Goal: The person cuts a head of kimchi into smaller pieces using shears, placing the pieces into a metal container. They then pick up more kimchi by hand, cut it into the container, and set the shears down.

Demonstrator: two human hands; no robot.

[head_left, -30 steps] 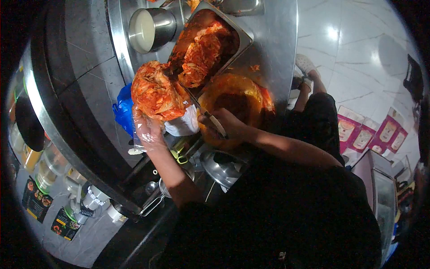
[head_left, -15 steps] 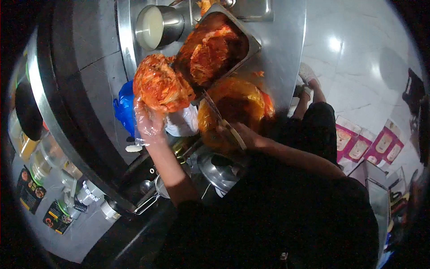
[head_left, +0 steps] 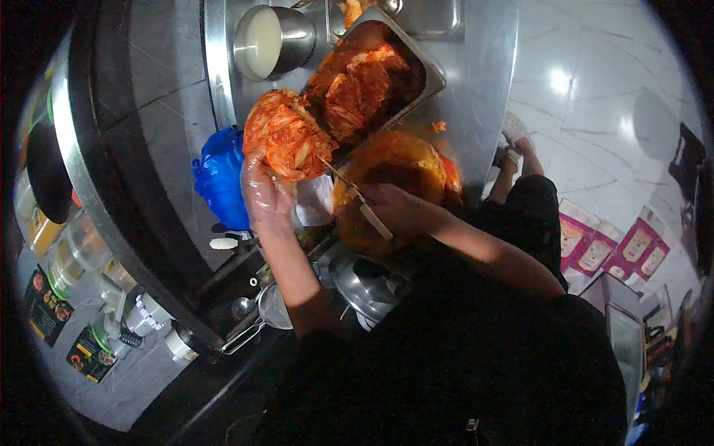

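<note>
My left hand (head_left: 266, 192), in a clear plastic glove, is wrapped round the underside of a large, layered clump of red-marinated meat (head_left: 286, 137). My right hand (head_left: 401, 208) grips a knife (head_left: 375, 221) with a pale handle. Its thin blade points up and left, the tip right at the clump's lower right edge. A steel tray (head_left: 428, 91) with more of the same red, sauce-covered food stands just beyond the clump. Under the knife and my right hand is a round container lined with a yellowish plastic bag (head_left: 420, 152), red sauce inside.
A steel pot (head_left: 297, 41) of pale liquid stands at the back left of the metal counter (head_left: 483, 44). Left of my left hand lies a blue plastic bag (head_left: 223, 175). A metal lid (head_left: 364, 286) and a strainer (head_left: 275, 306) sit nearer me. Someone's foot (head_left: 518, 134) shows at right.
The view has shifted a little. My left hand has brought the clump slightly right, and the knife's tip has come to the clump's edge from beside the tray's corner.
</note>
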